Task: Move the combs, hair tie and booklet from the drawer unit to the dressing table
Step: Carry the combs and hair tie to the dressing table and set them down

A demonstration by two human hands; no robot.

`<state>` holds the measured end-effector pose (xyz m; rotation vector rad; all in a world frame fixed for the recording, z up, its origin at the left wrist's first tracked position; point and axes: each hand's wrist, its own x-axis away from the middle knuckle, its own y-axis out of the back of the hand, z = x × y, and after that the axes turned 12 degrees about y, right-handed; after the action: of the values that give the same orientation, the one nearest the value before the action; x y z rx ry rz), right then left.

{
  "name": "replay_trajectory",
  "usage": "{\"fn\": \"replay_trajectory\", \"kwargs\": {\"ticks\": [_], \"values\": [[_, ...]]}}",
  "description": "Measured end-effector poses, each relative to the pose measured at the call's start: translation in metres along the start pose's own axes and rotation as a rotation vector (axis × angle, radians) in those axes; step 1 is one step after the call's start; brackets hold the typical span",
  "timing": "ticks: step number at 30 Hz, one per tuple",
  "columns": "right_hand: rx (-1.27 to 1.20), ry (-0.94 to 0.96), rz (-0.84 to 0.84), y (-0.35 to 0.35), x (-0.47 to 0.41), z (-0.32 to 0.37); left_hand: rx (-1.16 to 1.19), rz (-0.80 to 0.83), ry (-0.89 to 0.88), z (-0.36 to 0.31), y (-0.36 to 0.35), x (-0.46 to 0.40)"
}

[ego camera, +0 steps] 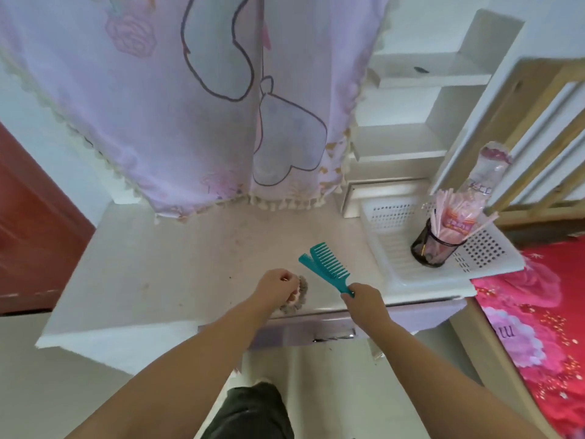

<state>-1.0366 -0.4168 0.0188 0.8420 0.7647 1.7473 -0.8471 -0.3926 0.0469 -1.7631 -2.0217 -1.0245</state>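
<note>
1. Combs [326, 268], two teal ones, are sitting together in my right hand [364, 301]; I am gripping them by the handles, fingers wrapped tight, with the teeth pointing up and away over the dressing table [158, 267].
2. I am holding the combs above the tabletop, near its front edge, not touching the surface as far as I can tell.
3. My left hand [276, 288] is curling closed around a grey, ruffled hair tie [296, 299], which is showing at the right side of the fist, low over the front of the table; I cannot tell whether it is touching the top.
4. Both hands are hovering close together, just beside each other, over the front middle of the table.
5. I am seeing a white perforated tray [484, 264] sitting on the right end of the tabletop, with a dark mesh cup [433, 248] standing in it and holding pink wrapped sticks.
6. A pale purple printed cloth [205, 106] with a tasselled hem is hanging over the back of the table.
7. A lilac drawer front [300, 334] is showing under the tabletop edge, below my wrists.
8. A red floral bedspread [538, 327] is lying to the right.
</note>
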Motion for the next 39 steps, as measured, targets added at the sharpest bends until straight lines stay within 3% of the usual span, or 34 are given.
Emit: {"fn": "replay_trajectory", "kwargs": {"ticks": [8, 12, 16, 25, 31, 39], "values": [[0.011, -0.163, -0.121, -0.006, -0.077, -0.003, 0.039, 0.161, 0.162, -0.054, -0.008, -0.091], [-0.033, -0.225, -0.135, -0.01, -0.09, -0.012, 0.058, 0.155, 0.22, -0.056, -0.012, -0.115], [-0.048, -0.266, -0.134, -0.014, -0.092, -0.016, -0.132, 0.017, 0.172, -0.046, -0.004, -0.128], [-0.088, -0.194, -0.258, -0.019, -0.09, -0.001, -0.396, -0.077, 0.021, -0.031, 0.006, -0.131], [-0.138, -0.227, -0.175, -0.047, -0.084, 0.022, -0.647, -0.119, -0.019, -0.017, 0.013, -0.123], [0.026, -0.169, -0.061, -0.05, -0.082, 0.027, -0.653, -0.082, -0.029, -0.017, 0.017, -0.123]]}}
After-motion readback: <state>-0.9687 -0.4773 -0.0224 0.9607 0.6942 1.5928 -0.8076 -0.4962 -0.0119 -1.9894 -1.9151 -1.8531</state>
